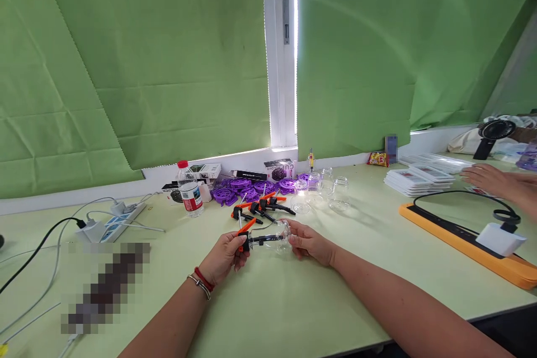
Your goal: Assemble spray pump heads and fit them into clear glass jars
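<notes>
My left hand (224,257) grips a black and orange spray-trigger head (245,236). It is fitted on the neck of a small clear bottle (277,238) that lies sideways. My right hand (308,241) holds the bottle's body. Both hands hover just above the pale green table (272,302). Just behind them lie several more black and orange trigger heads (260,207). Several empty clear bottles (321,190) stand farther back.
A pile of purple plastic discs (247,189) and small boxes sit by the wall. A water bottle (190,190) and a power strip (121,218) with cables are at the left. An orange pad (461,240) with a white charger, card stacks (419,176) and another person's hand (493,179) are at the right.
</notes>
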A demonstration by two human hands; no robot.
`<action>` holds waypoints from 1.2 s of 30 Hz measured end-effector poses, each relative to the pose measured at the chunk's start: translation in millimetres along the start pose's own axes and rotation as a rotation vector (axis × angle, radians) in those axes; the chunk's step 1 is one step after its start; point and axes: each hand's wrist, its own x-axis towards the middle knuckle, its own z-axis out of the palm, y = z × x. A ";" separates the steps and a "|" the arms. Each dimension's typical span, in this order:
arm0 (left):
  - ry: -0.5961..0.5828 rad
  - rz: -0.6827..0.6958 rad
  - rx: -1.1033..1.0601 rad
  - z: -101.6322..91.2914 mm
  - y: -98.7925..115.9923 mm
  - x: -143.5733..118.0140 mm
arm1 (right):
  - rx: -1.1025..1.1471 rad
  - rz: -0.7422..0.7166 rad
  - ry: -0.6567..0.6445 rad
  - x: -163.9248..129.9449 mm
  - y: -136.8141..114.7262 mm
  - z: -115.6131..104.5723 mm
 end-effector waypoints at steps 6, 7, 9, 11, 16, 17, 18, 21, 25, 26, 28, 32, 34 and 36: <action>0.009 0.030 0.041 -0.1 -1.2 -0.3 | -0.013 0.013 0.002 -2.4 -7.3 4.0; 0.008 0.034 0.048 0.2 -0.9 -0.7 | -0.021 0.018 0.003 -2.5 -8.1 4.1; -0.002 0.055 0.066 1.0 0.3 -1.7 | -0.029 0.030 0.002 -2.7 -9.4 4.2; -0.014 0.097 0.083 2.0 2.5 -2.8 | -0.023 0.037 -0.010 -3.2 -10.2 4.4; 0.034 0.199 0.058 5.3 9.4 -5.7 | 0.003 0.012 -0.039 -7.5 -9.3 7.5; 0.033 0.214 0.032 5.7 9.8 -5.9 | -0.008 0.008 -0.049 -8.6 -8.5 8.3; 0.025 0.236 0.003 5.9 9.6 -5.9 | -0.025 0.005 -0.059 -9.4 -7.6 9.2; -0.008 0.324 -0.066 5.8 6.0 -5.1 | -0.110 -0.015 -0.084 -10.4 -4.2 11.5; 0.074 0.343 -0.049 6.1 4.4 -5.5 | -0.252 -0.107 -0.165 -7.8 1.6 13.4; 0.108 0.343 -0.034 5.7 6.0 -5.9 | -0.280 -0.133 -0.184 -6.7 3.4 13.3; 0.185 0.376 -0.023 2.5 11.4 -6.4 | -0.331 -0.156 -0.194 -4.5 7.2 12.3; 0.486 0.496 -0.041 -23.3 22.7 -2.7 | -0.378 -0.118 -0.162 -2.6 12.2 8.7; 0.654 0.535 0.054 -46.1 25.0 0.2 | -0.371 -0.110 -0.160 -3.3 11.8 8.2; 0.858 0.492 0.276 -70.9 24.8 1.6 | -0.367 -0.109 -0.155 -4.5 9.5 8.9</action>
